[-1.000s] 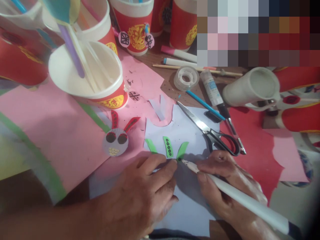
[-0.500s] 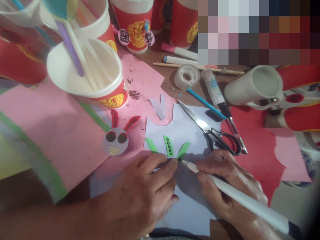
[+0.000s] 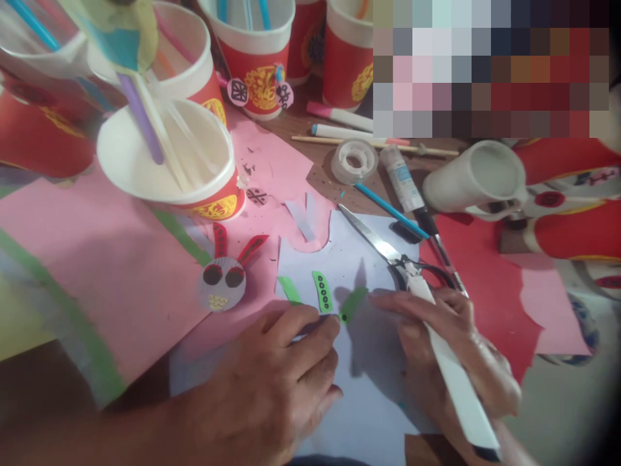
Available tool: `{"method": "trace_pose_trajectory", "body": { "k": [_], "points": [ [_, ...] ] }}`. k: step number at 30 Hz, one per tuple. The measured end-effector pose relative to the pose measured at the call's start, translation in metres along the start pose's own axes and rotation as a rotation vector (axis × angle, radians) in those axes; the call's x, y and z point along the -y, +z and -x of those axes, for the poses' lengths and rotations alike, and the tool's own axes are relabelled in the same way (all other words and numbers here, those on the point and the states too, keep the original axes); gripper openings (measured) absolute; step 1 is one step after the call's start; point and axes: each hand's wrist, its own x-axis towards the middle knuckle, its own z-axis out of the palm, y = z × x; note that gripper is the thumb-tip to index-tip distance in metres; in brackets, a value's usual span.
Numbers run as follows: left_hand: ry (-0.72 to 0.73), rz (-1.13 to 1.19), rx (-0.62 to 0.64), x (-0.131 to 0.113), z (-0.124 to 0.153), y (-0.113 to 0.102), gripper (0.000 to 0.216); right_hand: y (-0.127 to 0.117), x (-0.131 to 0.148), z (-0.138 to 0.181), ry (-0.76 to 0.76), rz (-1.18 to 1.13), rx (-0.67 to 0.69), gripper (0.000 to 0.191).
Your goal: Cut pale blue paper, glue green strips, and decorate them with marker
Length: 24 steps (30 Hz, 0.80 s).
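My left hand (image 3: pixel 291 369) lies on the lavender paper (image 3: pixel 349 395), fingers loosely bent, its index fingertip at the lower end of a small green paper strip (image 3: pixel 355 303). One black dot marks that end. My right hand (image 3: pixel 456 349) grips a white marker (image 3: pixel 451 356), its tip raised off the paper and overlapping the scissors handles in view. Beside the left fingers lies another green strip (image 3: pixel 321 291) with a row of small black circles. A plain green strip (image 3: pixel 290 290) is partly covered by that hand.
Scissors (image 3: pixel 373 239) lie half-open behind the strips. Left of them is a round paper face (image 3: pixel 222 285) with red antennae. Red paper cups (image 3: pixel 218 206), a tape roll (image 3: pixel 354 162), a glue stick (image 3: pixel 402 180) and a white mug (image 3: pixel 473 178) stand or lie farther back.
My right hand has lifted the marker off the green strip and tilted it more upright, uncovering a black dot. My left hand has stayed on the paper. The whole view has shifted slightly.
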Motion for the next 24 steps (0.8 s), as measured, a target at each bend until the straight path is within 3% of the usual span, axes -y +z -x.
{"method": "trace_pose_trajectory", "body": {
  "k": [8,14,24],
  "points": [
    [0.029,-0.016,-0.052,0.002,0.0014,0.0045,0.019,0.0025,-0.0012,-0.0088,-0.071,0.097,0.014,0.027],
    [-0.037,-0.021,-0.046,-0.0003,0.0,0.0016,0.015,0.005,-0.0061,-0.0052,-0.099,0.017,0.084,0.035],
    [0.035,-0.068,-0.065,-0.0016,-0.0019,-0.0007,0.015,0.0048,-0.0073,-0.0056,-0.142,-0.06,0.124,0.038]
  ]
}}
